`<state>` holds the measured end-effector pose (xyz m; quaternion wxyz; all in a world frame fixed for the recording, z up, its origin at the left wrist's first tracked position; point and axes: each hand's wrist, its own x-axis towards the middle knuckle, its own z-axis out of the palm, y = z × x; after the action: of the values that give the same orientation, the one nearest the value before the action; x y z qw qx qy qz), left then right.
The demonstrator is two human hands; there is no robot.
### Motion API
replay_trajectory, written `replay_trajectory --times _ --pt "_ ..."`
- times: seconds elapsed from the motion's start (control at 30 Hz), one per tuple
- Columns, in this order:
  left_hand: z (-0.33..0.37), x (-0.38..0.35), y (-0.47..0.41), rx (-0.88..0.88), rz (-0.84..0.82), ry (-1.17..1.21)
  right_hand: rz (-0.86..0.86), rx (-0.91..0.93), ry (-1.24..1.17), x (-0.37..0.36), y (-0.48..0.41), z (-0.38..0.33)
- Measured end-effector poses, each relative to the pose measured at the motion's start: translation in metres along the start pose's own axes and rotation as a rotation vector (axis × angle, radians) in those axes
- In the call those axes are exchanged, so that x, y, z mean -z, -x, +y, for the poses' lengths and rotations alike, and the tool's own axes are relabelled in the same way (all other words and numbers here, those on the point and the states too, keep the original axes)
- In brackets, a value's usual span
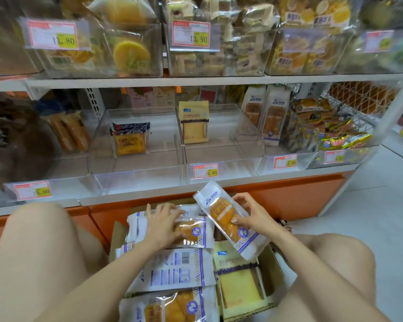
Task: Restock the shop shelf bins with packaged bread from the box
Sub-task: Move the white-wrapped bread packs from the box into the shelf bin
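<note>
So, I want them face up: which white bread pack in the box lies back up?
The middle pack in the box, showing a barcode; the pack under the left hand and the nearest pack show golden bread through windows.

- Red-bordered white price tag (54, 34) on the clear plastic upper-left bin (98, 66): ends "80", first digits smeared.
- Second red-bordered tag (191, 33), on the clear upper-middle bin (242, 63): "13.90".
- Third tag (206, 170), on the clear lower-middle bin (247, 135): "10.80".
- Lower-left tag (32, 190): ends ".60".
- Lower-right tag (285, 161): ends ".90".
- White bread pack lying back-up (175, 268) in the brown cardboard box (269, 259): barcode, blue print too small to read.
- White-and-clear bread pack (221, 214) held in the right hand (251, 217): blue logo, characters illegible.
</note>
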<state>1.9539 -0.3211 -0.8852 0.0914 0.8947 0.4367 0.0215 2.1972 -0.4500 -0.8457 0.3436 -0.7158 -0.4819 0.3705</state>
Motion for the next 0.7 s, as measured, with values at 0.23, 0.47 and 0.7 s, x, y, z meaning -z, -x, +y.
replay_trajectory --times 0.23,0.47,0.7 --pt "0.012 -0.013 0.034 0.559 0.06 0.171 -0.016 -0.009 0.068 -0.002 -0.002 0.002" --pt "0.01 -0.014 0.027 0.596 -0.137 0.131 -0.029 0.016 0.049 -0.007 -0.003 0.0" --pt "0.023 -0.018 0.026 0.338 0.0 0.347 0.028 -0.007 0.017 0.001 0.004 0.001"
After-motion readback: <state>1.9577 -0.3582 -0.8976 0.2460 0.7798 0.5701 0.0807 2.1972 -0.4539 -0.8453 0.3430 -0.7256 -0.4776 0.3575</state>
